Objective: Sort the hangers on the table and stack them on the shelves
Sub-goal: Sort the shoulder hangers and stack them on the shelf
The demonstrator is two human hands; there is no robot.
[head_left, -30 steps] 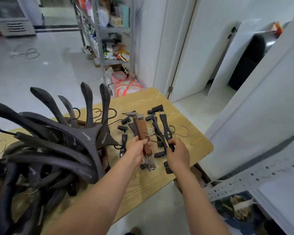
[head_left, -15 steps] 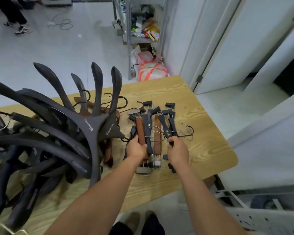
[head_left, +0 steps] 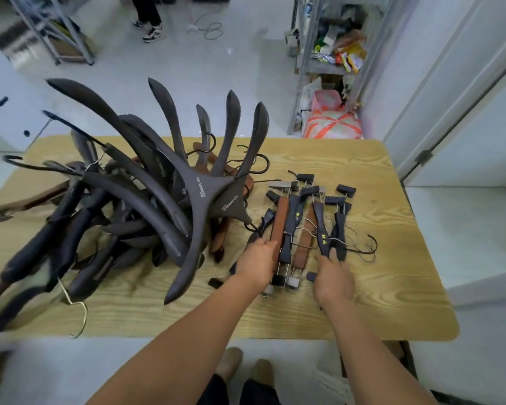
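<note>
Gripping the near half of a brown wooden clip hanger (head_left: 279, 220), the left hand (head_left: 256, 266) has its fingers curled round the bar's left edge. That hanger lies flat on the pale wood-grain table (head_left: 392, 273), w/ metal clips at both ends. The right hand (head_left: 333, 280) is closed over the near end of a black clip hanger w/ yellow lettering (head_left: 322, 229), knuckles up. Motion blur hides its fingertips, so how far they wrap under can't be told.

Btwn those two hangers lie a plain black clip hanger (head_left: 289, 226) & a second brown clip hanger (head_left: 304, 241). All four sit side by side, touching or nearly so, w/ long axes running away from the person. A shorter black clip hanger (head_left: 340, 232) sits just right of the lettered one, & thin wire hooks trail out to the right of the row.

Left of the row, taking up most of the table, is a tangled pile of dark wide-shouldered coat hangers (head_left: 146, 206). Several arms stick up in the air & two necks carry white lettering. A gold wire hook (head_left: 79, 311) pokes out at the pile's near edge.

Past the table's far right corner stands a metal shelf unit (head_left: 327, 68) packed w/ packets, w/ a pink & orange bag (head_left: 333, 125) on the floor at its foot. A white door (head_left: 450, 83) is on the right.
</note>
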